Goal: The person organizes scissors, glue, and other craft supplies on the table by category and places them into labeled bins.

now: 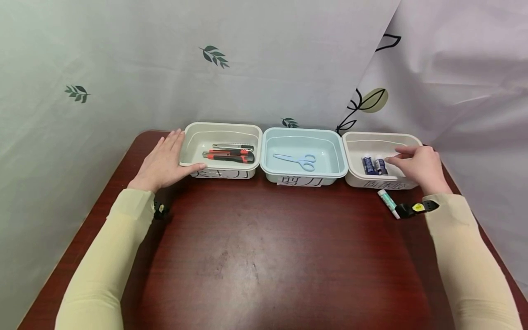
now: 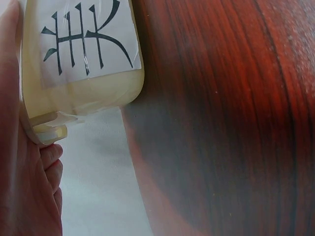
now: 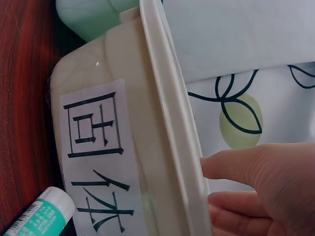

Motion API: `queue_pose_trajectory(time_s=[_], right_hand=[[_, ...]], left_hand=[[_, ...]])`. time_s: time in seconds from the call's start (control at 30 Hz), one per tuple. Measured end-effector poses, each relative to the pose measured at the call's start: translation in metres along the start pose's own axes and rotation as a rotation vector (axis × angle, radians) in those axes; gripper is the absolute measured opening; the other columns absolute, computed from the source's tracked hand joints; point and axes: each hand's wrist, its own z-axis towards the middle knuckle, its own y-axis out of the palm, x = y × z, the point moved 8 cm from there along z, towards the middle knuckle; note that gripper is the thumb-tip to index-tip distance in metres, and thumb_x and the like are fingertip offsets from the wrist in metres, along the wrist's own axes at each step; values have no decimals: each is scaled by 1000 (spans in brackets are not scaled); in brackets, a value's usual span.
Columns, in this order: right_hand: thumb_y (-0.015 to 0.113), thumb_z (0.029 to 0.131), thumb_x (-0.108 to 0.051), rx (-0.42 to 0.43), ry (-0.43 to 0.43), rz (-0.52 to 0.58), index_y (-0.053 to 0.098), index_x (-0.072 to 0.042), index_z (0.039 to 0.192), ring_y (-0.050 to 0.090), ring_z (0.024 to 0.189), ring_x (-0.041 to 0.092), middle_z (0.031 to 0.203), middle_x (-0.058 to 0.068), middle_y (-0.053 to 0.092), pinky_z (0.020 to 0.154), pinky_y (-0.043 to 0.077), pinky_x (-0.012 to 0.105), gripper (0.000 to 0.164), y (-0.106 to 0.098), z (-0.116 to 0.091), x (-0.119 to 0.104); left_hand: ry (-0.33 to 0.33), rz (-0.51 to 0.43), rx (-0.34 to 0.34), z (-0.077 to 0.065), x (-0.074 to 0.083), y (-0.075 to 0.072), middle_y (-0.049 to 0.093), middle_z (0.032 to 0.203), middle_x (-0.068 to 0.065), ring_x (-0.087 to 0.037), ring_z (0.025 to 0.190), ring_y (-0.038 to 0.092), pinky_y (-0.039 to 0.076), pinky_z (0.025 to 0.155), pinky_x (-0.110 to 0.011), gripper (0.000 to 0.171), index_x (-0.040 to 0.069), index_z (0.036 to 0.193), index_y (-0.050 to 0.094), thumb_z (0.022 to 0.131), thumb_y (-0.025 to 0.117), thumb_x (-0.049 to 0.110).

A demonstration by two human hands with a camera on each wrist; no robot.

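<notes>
My left hand (image 1: 162, 160) rests with straight fingers against the left end of a beige bin (image 1: 222, 125), its thumb along the front rim. Inside lie several utility knives (image 1: 231, 157), red and black. Over the right beige bin (image 1: 381, 135) my right hand (image 1: 422, 167) reaches in from the right, thumb and fingers slightly bent, with nothing visible between them. Just left of its fingertips, two dark blue glue sticks (image 1: 369, 165) lie in that bin. A green-and-white glue stick (image 1: 387, 203) lies on the table in front, below the right wrist.
Between the beige bins stands a light blue bin (image 1: 305, 130) holding blue scissors (image 1: 304, 161). Paper labels with characters (image 1: 299, 181) are on the bin fronts. The dark red table (image 1: 264, 256) meets a patterned white cloth (image 1: 255, 59) behind the bins.
</notes>
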Motion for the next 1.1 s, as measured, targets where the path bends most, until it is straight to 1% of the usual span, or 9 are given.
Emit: queue_pose_trajectory(time_s=[0.23, 0.33, 0.47, 0.53, 0.83, 0.87, 0.97, 1.03, 1.1], right_hand=[[71, 94, -42, 32, 27, -5, 66, 5, 130, 49, 119, 50, 115, 28, 66, 89, 41, 53, 60, -8, -6, -1], [70, 94, -46, 42, 35, -1, 67, 3, 130, 49, 121, 50, 117, 27, 66, 88, 42, 46, 61, -13, -9, 0], [71, 92, -49, 68, 42, 13, 70, 0, 129, 55, 118, 43, 114, 25, 69, 78, 42, 31, 61, -21, -15, 0], [71, 91, -50, 80, 45, 21, 71, -1, 128, 57, 117, 40, 113, 24, 70, 74, 41, 26, 61, -25, -19, -1], [72, 91, -53, 88, 21, 20, 70, -3, 130, 55, 122, 40, 115, 26, 69, 75, 38, 21, 63, -34, -34, -7], [73, 90, -53, 89, 18, 20, 71, -4, 130, 57, 120, 36, 113, 23, 70, 74, 38, 20, 63, -35, -35, -7], [75, 89, -53, 94, 11, 24, 72, -7, 129, 61, 109, 10, 101, 10, 76, 75, 38, 17, 61, -37, -39, -10], [75, 88, -54, 95, 10, 36, 73, -8, 129, 56, 97, -7, 94, -1, 78, 74, 38, 16, 61, -38, -42, -12], [76, 87, -55, 99, 11, 42, 73, -9, 128, 47, 90, -17, 89, -12, 77, 74, 38, 15, 61, -39, -46, -14]], left_hand=[[5, 3, 2, 1, 0, 1, 13, 165, -26, -37, 153, 9, 1, 124, -46, 117, -6, 160, 12, 89, 55, 75], [4, 3, 2, 1, -1, 1, 13, 165, -26, -37, 153, 8, 1, 124, -46, 117, -6, 160, 12, 89, 55, 76], [4, 5, 2, 1, -2, 1, 13, 166, -26, -37, 153, 8, 2, 124, -47, 117, -5, 160, 12, 89, 55, 76], [4, 5, 3, 1, -2, 1, 13, 165, -26, -37, 153, 9, 2, 124, -47, 117, -6, 160, 12, 89, 55, 76], [6, -2, 5, 1, -3, 1, 13, 165, -26, -38, 153, 9, 0, 124, -46, 117, -5, 161, 11, 89, 56, 75], [6, -2, 5, 0, -3, 1, 13, 165, -26, -38, 153, 9, 0, 124, -46, 117, -5, 161, 11, 89, 56, 75], [6, -2, 4, 1, -3, 1, 13, 166, -26, -38, 153, 9, 1, 124, -47, 117, -5, 160, 11, 89, 56, 76], [7, -2, 2, 1, -2, 2, 13, 166, -26, -38, 153, 8, 1, 124, -46, 117, -5, 160, 11, 89, 55, 76], [6, -2, 0, 1, -2, 2, 12, 166, -26, -37, 153, 8, 0, 124, -46, 117, -5, 161, 11, 89, 55, 76]])
